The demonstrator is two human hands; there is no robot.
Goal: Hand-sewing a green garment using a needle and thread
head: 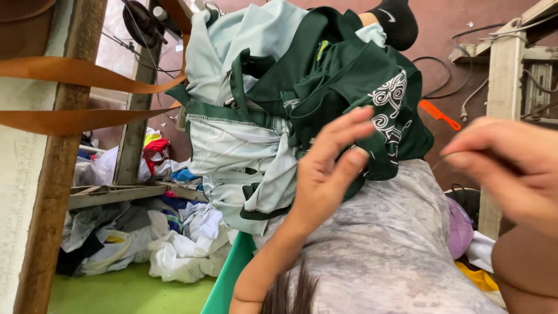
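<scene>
One bundle of garments (302,110), dark green and pale mint, rests on one grey-clad lap (395,244). One heap of mixed cloth (168,238) lies on the green floor at left. Two hands are raised: left hand (328,168) with fingers spread, touching the bundle's dark green edge; right hand (511,163) pinched shut, contents not discernible. One orange comb (440,114) lies behind.

bare left hand (328,168), bare right hand (511,166), no sleeves; mottled grey trousers (389,244), black sock (398,23).

Orange comb (439,114), floor clothes pile (174,244)
</scene>
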